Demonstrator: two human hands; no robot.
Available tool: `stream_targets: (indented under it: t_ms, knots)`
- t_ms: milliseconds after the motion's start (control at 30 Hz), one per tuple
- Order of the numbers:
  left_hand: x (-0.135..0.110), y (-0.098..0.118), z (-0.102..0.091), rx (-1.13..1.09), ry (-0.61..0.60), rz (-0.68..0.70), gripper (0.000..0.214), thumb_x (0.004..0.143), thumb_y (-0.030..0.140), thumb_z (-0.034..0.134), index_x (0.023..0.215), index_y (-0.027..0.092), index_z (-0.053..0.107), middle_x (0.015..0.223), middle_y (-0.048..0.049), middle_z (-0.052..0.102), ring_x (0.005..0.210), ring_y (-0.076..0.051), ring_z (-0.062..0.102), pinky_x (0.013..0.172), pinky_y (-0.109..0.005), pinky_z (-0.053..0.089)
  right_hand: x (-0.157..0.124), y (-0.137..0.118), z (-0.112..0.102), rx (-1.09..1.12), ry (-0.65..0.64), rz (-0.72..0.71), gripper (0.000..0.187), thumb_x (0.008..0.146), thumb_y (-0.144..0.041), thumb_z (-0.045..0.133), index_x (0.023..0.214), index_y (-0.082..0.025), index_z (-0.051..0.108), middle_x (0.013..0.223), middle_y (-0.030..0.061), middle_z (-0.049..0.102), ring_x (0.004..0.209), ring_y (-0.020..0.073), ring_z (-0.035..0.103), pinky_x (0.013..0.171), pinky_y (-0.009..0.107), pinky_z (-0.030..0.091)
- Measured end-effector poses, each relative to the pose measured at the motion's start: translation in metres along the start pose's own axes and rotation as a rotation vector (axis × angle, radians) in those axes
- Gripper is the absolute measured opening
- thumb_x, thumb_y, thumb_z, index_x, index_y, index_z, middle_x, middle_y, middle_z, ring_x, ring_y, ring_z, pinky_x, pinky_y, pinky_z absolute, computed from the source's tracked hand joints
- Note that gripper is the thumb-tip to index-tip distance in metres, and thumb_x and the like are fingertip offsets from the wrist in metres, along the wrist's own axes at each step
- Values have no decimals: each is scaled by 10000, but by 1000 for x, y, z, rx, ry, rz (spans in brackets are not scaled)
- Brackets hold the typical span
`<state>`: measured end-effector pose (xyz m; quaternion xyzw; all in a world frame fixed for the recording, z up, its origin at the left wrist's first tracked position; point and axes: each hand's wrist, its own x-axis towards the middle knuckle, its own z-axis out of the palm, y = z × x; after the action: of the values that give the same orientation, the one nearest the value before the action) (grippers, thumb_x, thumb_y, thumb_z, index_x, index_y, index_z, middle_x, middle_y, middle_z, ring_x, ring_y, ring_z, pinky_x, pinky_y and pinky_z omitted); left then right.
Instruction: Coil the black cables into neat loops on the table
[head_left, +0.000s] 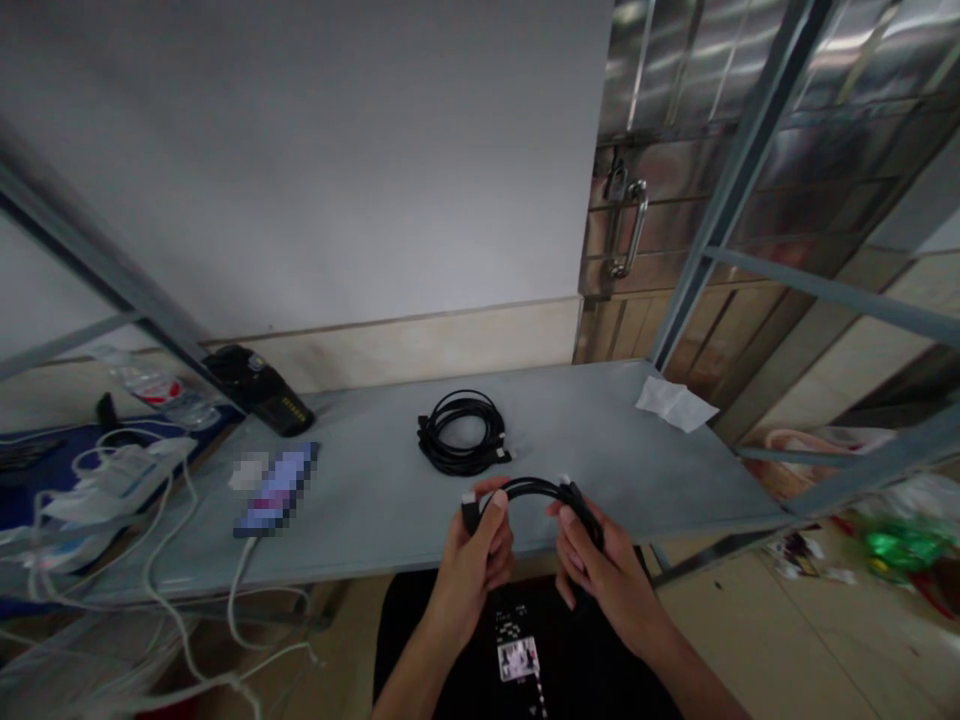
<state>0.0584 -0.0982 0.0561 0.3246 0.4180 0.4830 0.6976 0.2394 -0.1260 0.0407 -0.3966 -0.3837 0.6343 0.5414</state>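
Observation:
Between my two hands a black cable [534, 486] arches upward in several strands, just over the table's front edge. My left hand [478, 550] is closed on one end, with a plug showing beside the thumb. The other side of the same cable is gripped in my right hand [600, 560], where a light connector tip pokes up above the fingers. Beyond my hands a coiled bundle of black cables [463, 432] lies on the grey table [375, 510], its connectors at the left and right of the coil.
To the left are a phone [276, 490], a black device [259, 390], a plastic bottle [161, 388] and white cords with a power strip [124, 480]. A white paper [676, 403] lies at the right. Metal frame posts [731, 190] rise at the table's sides, before a wall.

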Motion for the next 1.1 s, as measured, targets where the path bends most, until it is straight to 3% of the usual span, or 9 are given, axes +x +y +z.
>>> stream_targets:
  t_ms: [233,333,467,567,667,767,867,967,1100]
  knots:
    - [16,17,-5,161,53,195,675,911,647,942,1345,243,620,602,158,388,455,-81,314,451,-200,304,42,-1,15,-71,-95,-29,627,1001,-831,755,903,-258,519,668,-102,443,479,94,474,423,266,547]
    - [55,39,-18,287,102,428,611,990,584,867,1410,238,588,686,107,511,550,-127,484,553,-249,452,89,-5,25,-48,-84,-78,646,958,-853,775,947,-269,499,731,-91,476,552,122,551,418,274,557]
    - [131,66,-52,709,340,659,442,1061,431,750,1414,210,602,954,-21,679,818,-216,676,844,-375,581,167,-1,42,-136,-27,-114,657,939,-887,702,1043,-288,453,813,-89,500,639,121,554,494,264,548]
    - [177,73,-78,1023,422,642,352,1065,273,655,1404,188,608,1130,-128,735,1139,-333,715,1109,-526,551,219,6,49,-264,9,-104,507,1041,-752,632,1028,-294,414,757,-105,498,618,116,531,550,251,513]
    - [198,67,-95,1169,440,593,428,1000,224,712,1415,177,624,1228,-197,756,1319,-434,659,1218,-659,463,255,13,46,-427,4,-119,343,1051,-522,726,1009,-277,490,682,-97,531,629,144,556,627,280,517]
    - [202,58,-108,1295,474,612,503,979,186,706,1475,177,618,1349,-234,745,1391,-476,610,1238,-701,424,274,20,39,-587,-14,-199,220,964,-278,816,949,-244,599,809,-19,662,841,195,647,873,362,573]
    - [204,52,-123,1265,499,688,514,953,114,660,1459,200,640,1345,-195,752,1362,-426,626,1233,-640,467,283,29,33,-680,-43,-263,105,974,-227,771,979,-229,667,1018,49,740,1043,245,668,1081,444,538]
    - [210,50,-139,1151,553,726,545,898,122,721,1430,211,644,1315,-151,757,1344,-379,646,1252,-592,490,286,42,27,-780,-65,-366,56,1017,-267,707,1040,-224,679,1097,84,740,1109,278,660,1120,479,528]
    - [218,49,-150,1028,582,724,685,843,162,788,1499,175,595,1529,-209,682,1466,-382,633,1301,-586,475,289,55,17,-867,-108,-503,156,1003,-271,694,1152,-227,683,1180,102,710,1217,303,625,1180,511,517]
